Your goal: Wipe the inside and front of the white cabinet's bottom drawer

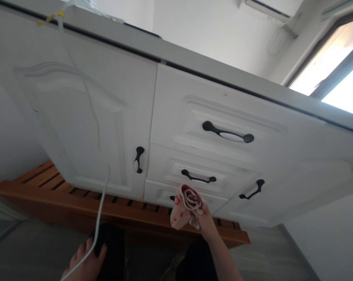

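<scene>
A view from low down, looking up at a white cabinet front. At the bottom left, the person's left hand (87, 265) rests on a dark-clothed knee, fingers loosely spread and holding nothing, with a white cable (98, 218) running across it and up over the cabinet door (77, 117) to the worktop (194, 62) edge above. The door has a small black handle (138, 159) near its right edge. To the right are 3 stacked drawers; the top drawer carries a black and white handle (228, 132). At the bottom centre, the right hand (204, 220) is raised with its fingers clamped on a bunched pink cloth with red marks (184, 207), held just in front of the lowest drawer (164, 194). A slatted wooden platform (77, 199) sits under the cabinet. A bright window (337, 74) is at the far right.
</scene>
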### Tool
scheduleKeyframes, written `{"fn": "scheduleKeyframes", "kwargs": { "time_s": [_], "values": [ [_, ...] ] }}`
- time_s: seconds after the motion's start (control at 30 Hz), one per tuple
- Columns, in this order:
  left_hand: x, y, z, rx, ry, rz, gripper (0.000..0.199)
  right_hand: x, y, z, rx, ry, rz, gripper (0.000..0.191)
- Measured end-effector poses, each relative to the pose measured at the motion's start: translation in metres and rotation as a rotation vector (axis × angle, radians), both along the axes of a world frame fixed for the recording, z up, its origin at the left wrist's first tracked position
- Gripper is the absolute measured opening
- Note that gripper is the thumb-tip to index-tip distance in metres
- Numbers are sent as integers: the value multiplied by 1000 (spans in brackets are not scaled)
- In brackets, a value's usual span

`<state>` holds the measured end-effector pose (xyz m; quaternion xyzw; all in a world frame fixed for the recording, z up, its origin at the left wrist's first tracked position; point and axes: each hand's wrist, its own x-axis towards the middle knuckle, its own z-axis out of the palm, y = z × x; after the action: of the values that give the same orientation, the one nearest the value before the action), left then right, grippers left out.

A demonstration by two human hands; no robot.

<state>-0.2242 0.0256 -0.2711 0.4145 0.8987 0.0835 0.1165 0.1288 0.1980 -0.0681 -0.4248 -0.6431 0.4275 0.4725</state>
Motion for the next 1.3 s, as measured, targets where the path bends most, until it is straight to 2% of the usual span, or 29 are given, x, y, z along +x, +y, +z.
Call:
{"fn": "scheduleKeyframes", "kwargs": {
  "time_s": [0.07,0.17,0.3,0.37,0.43,0.53,0.7,0.77,0.83,0.93,1.03,1.13,1.23,1.3],
  "values": [
    [2,0,3,-8,0,4,70,0,4,-2,-31,34,19,37],
    [4,-1,8,-25,5,-43,62,4,11,-15,163,-137,-16,37],
    [4,0,14,-56,9,-47,61,21,8,-52,415,-403,-214,44],
    [4,2,18,-74,0,-4,65,31,2,-71,490,-508,-301,47],
    [4,3,20,-91,-8,-2,66,36,-3,-81,522,-567,-323,51],
    [5,5,19,-87,5,-14,66,30,-5,-75,506,-668,-280,53],
    [8,8,15,-30,22,-3,69,-25,6,-35,389,-955,-141,42],
    [8,7,15,-32,-6,-17,71,-47,7,-28,388,-1059,-140,37],
    [7,5,15,-38,-23,-13,72,-58,3,-28,397,-1085,-192,37],
    [5,0,17,-34,-23,-20,69,-48,-5,-32,365,-992,-334,44],
    [2,-4,20,-45,-35,-9,69,-16,-7,-36,317,-948,-496,40],
    [1,-5,23,-66,-41,19,72,18,-4,-43,446,-878,-583,38],
    [1,-2,24,-63,-49,12,70,36,-1,-54,577,-766,-708,35],
    [3,1,24,-63,-55,1,67,31,0,-57,594,-740,-643,36]
  ]
}}
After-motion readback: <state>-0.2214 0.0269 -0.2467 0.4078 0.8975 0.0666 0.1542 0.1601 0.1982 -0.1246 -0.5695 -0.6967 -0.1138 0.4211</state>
